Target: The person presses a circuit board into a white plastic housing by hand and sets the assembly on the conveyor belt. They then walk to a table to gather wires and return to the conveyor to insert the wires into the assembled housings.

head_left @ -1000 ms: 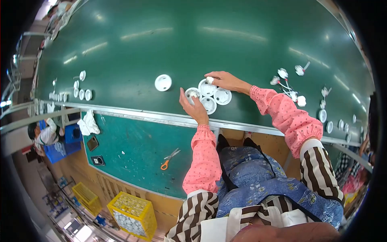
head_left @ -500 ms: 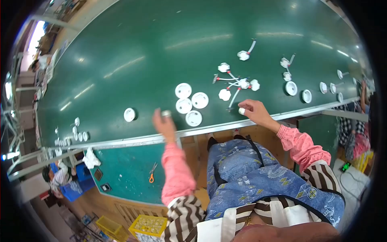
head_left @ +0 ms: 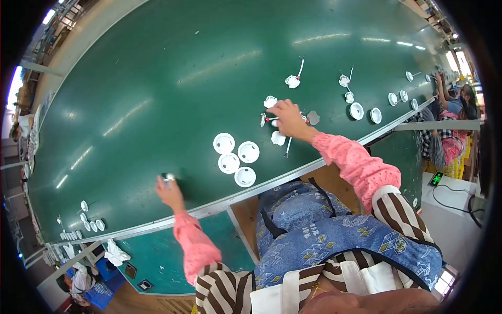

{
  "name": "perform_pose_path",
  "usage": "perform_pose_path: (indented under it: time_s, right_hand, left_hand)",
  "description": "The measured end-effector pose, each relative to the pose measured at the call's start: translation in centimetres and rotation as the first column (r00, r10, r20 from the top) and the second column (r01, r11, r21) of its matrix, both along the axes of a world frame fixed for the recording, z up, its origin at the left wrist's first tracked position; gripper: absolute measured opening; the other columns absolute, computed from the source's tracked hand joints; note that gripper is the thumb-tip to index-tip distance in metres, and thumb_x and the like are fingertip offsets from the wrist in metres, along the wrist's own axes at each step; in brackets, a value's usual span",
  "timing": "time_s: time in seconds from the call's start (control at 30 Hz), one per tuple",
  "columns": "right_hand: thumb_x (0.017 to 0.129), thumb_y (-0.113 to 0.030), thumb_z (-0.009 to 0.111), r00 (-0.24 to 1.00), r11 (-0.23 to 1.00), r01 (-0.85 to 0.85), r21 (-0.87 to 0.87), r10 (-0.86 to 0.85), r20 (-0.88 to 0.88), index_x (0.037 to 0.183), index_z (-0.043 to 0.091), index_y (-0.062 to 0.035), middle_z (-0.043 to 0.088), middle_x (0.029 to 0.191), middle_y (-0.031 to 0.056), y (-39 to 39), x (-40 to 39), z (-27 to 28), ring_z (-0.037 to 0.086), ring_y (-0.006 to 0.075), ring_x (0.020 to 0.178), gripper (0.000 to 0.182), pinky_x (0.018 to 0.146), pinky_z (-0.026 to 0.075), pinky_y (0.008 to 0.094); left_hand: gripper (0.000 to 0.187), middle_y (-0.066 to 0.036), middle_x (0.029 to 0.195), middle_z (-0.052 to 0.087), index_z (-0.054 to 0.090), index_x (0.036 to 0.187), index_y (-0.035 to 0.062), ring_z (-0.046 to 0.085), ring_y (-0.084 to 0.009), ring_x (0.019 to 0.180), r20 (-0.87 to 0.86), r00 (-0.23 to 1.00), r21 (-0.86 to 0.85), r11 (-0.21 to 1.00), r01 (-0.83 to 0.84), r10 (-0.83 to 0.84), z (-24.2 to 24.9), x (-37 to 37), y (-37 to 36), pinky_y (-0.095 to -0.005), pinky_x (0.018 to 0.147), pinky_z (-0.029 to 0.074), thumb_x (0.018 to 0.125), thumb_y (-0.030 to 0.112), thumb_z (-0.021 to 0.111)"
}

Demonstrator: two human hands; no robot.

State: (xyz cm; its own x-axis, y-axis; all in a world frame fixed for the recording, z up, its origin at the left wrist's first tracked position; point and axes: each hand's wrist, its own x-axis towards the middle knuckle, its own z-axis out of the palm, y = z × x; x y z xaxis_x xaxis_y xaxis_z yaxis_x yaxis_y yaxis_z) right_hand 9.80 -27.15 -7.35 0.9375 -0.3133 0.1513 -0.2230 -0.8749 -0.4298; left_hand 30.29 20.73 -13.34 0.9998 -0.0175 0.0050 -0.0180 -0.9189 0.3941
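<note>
My left hand (head_left: pixel 170 193) is low over the table at the left, its fingertips closed around a white round cap that they largely hide. My right hand (head_left: pixel 291 120) reaches over a cluster of white parts with wires, fingers apart, nothing visibly gripped. Both hands have a white covering on a fingertip. Beside the right hand lie a white wired part (head_left: pixel 270 102) and another white part (head_left: pixel 278 138). Between the hands, several white round caps sit together, among them one cap (head_left: pixel 248 152) and a lower one (head_left: pixel 245 177).
The green table (head_left: pixel 130 68) has a metal front edge (head_left: pixel 240 198). More white parts stand far left and right, including a cap (head_left: pixel 356 111). A white cloth (head_left: pixel 116 253) and a phone-like object (head_left: pixel 130 270) are on the lower surface. Other people sit at both sides.
My left hand has moved left to the lone white cap. My right hand has moved forward and left, over the wired parts. The camera view has shifted.
</note>
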Motion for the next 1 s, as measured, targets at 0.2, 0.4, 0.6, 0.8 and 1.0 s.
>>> perform_pose_path:
  time_s: [0.2, 0.4, 0.6, 0.8, 1.0]
  right_hand:
    - [0.075, -0.002, 0.064, 0.987, 0.995, 0.103, -0.017, -0.105, -0.119, 0.103, 0.06, -0.0035, 0.061, 0.103, 0.014, 0.3, 2.6, -1.0, 0.055, 0.0332, 0.103, 0.028, 0.083, 0.043, 0.0463]
    - [0.08, 0.002, 0.057, 0.989, 0.972, 0.06, 0.225, -0.089, 0.121, 0.11, 0.058, -0.0027, 0.061, 0.098, 0.0149, -1.7, 0.4, -1.9, 0.057, 0.0352, 0.096, 0.03, 0.084, 0.046, 0.0481]
    - [0.074, 0.01, 0.059, 0.928, 0.968, 0.059, 0.246, -0.144, 0.345, 0.113, 0.06, -0.0047, 0.059, 0.087, 0.0123, -1.1, -2.5, 9.6, 0.06, 0.0323, 0.081, 0.042, 0.069, 0.049, 0.044]
    - [0.079, 0.005, 0.064, 0.95, 0.829, 0.044, 0.558, -0.208, 0.234, 0.118, 0.061, -0.0041, 0.064, 0.098, 0.013, -0.5, -9.8, 13.6, 0.066, 0.0312, 0.088, 0.04, 0.072, 0.053, 0.0404]
    - [0.096, -0.014, 0.066, 0.941, 0.502, 0.097, 0.86, -0.327, 0.084, 0.124, 0.064, -0.0018, 0.069, 0.099, 0.0038, -6.8, -16.6, 18.9, 0.062, 0.0095, 0.084, 0.031, 0.068, 0.049, 0.0243]
  left_hand:
    - [0.061, -0.025, 0.145, 0.046, 0.044, 0.149, 0.0068, 0.038, -0.0423, 0.14, -0.003, 0.978, -0.088, 0.975, 0.206, -0.207, 6.0, -9.3, -10.0, -0.0516, 0.113, 0.033, 0.091, 0.013, 0.062]
    - [0.044, -0.02, 0.127, 0.061, 0.061, 0.131, 0.0041, 0.059, -0.0361, 0.117, 0.175, 0.945, -0.202, 0.93, 0.308, -0.275, 11.9, -11.1, -16.9, -0.0417, 0.099, 0.046, 0.087, 0.005, 0.063]
    - [0.033, -0.012, 0.114, 0.071, 0.064, 0.128, 0.0014, 0.067, -0.0184, 0.106, -0.091, 0.833, -0.791, 0.547, 0.273, -0.547, 14.1, -18.4, -31.2, -0.0297, 0.093, 0.051, 0.096, 0.008, 0.06]
    - [0.022, -0.003, 0.099, 0.07, 0.066, 0.117, -0.0032, 0.063, -0.0086, 0.086, -0.287, 0.758, -0.949, 0.284, -0.139, -0.586, 16.5, -21.8, -39.4, -0.0249, 0.074, 0.05, 0.103, 0.012, 0.057]
    - [0.021, -0.004, 0.077, 0.065, 0.066, 0.108, -0.0013, 0.058, -0.0093, 0.065, -0.354, 0.331, -0.932, 0.302, -0.199, -0.875, 21.8, -23.3, -36.6, -0.0232, 0.06, 0.045, 0.104, 0.017, 0.056]
